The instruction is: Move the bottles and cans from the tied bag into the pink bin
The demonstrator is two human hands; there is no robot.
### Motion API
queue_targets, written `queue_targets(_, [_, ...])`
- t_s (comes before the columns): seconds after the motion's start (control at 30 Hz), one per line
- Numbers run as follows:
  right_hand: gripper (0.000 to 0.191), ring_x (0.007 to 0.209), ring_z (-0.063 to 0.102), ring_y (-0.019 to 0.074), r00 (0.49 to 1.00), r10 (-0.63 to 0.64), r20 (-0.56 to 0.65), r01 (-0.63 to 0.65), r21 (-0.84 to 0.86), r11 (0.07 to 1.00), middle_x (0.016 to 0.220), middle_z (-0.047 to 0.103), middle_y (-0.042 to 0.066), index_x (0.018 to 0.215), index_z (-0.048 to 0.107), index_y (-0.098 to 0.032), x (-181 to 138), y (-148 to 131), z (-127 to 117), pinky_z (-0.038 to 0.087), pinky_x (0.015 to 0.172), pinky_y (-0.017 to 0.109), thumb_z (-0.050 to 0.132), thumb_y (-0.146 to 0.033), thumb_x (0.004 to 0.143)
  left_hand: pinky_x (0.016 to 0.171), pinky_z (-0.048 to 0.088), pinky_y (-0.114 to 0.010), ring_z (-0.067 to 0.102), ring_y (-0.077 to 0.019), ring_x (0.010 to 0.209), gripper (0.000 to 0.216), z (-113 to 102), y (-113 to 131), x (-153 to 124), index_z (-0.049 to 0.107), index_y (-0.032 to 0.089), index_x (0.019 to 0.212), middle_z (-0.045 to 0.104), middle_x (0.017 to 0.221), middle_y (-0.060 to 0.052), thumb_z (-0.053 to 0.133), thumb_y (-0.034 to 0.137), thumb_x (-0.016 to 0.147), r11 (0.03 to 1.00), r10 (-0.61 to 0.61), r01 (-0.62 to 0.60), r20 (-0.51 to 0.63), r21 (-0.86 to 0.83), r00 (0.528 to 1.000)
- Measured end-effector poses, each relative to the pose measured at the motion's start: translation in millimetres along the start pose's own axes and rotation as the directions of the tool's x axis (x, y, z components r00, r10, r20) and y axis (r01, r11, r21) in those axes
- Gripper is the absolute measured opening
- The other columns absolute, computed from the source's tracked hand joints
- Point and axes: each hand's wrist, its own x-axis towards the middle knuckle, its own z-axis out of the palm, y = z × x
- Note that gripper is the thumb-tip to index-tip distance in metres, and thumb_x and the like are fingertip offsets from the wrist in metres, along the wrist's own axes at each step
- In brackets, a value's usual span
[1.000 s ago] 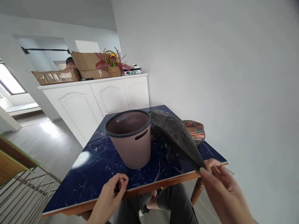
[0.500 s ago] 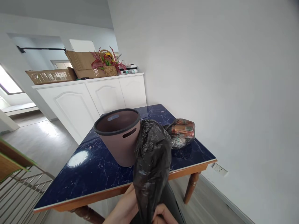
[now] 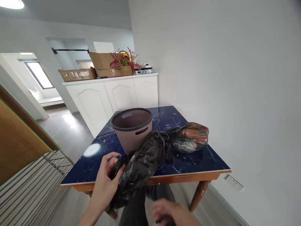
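Observation:
My left hand (image 3: 107, 179) has its fingers curled round the edge of a black plastic bag (image 3: 143, 160), in front of the bin at the table's near edge. The thin bag is crumpled, and part of it hangs over that edge. My right hand (image 3: 172, 213) is smeared by motion low in the view, apart from the bag's main part; something dark shows by its fingers. Behind the bag stands a brownish-mauve trash bin (image 3: 131, 139) with a black rim and a slot handle. A filled black bag (image 3: 191, 138) with colourful wrappers showing through lies to the right.
All this rests on a dark blue marbled table (image 3: 94, 171) with wooden legs. A metal rack (image 3: 35, 188) stands at the left. Behind is a white cabinet (image 3: 94, 100) carrying cardboard boxes (image 3: 103, 64) and a flower basket (image 3: 126, 70). A wall (image 3: 223, 78) rises on the right.
The black bag has dropped from hanging upright before me to lying across the table edge. My left hand has come up onto it; my right hand has moved away. The view has swung left.

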Motion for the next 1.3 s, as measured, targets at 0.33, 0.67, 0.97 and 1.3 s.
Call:
queue_targets(0.33, [0.049,0.145,0.052,0.0276,0.575,-0.815,-0.063,0.497,-0.765,0.409,0.148,0.063,0.011,0.146,0.053,-0.023,31.5,-110.5,8.2,0.043,0.123,0.049,0.052,-0.005,0.1,0.062,0.051,-0.023,0.059,-0.0149,0.064,0.038,-42.8,32.9,-11.2,0.052,0.026,0.121,0.056,0.07,0.006,0.073,0.041,0.092,0.981,0.167,-0.174,0.078,0.084,0.983])
queue_targets(0.67, [0.062,0.122,0.069,0.028,0.906,-0.398,0.145,0.406,-0.562,0.721,0.139,0.071,0.004,0.141,0.064,-0.033,27.2,-64.4,17.4,0.053,0.102,0.034,0.082,-0.061,0.089,0.065,0.053,-0.023,0.064,-0.0163,0.073,0.044,-54.0,16.3,-12.1,0.05,0.028,0.123,0.067,0.087,0.003,0.071,0.052,0.094,1.0,0.017,-0.016,0.148,-0.007,0.989])
queue_targets(0.97, [0.05,0.068,0.059,0.0139,0.962,-0.232,-0.146,0.244,0.074,0.967,0.074,0.054,-0.004,0.084,0.054,-0.023,67.4,-102.7,29.1,0.05,0.067,0.026,0.055,-0.07,0.102,0.081,0.052,-0.028,0.063,-0.0163,0.083,0.037,-44.1,20.4,-34.7,0.045,0.028,0.132,0.067,0.093,0.0,0.06,0.046,0.103,0.996,0.092,-0.085,0.535,-0.038,0.84])
queue_targets(1.3, [0.056,0.064,0.059,0.0145,0.885,-0.303,-0.353,0.33,0.018,0.944,0.065,0.062,-0.002,0.075,0.055,-0.023,74.5,-105.4,35.3,0.048,0.068,0.027,0.054,-0.072,0.101,0.076,0.046,-0.028,0.057,-0.0159,0.078,0.045,-83.0,-0.9,-38.5,0.044,0.028,0.129,0.064,0.085,0.002,0.067,0.052,0.099,0.996,-0.081,0.089,0.452,0.004,0.888])
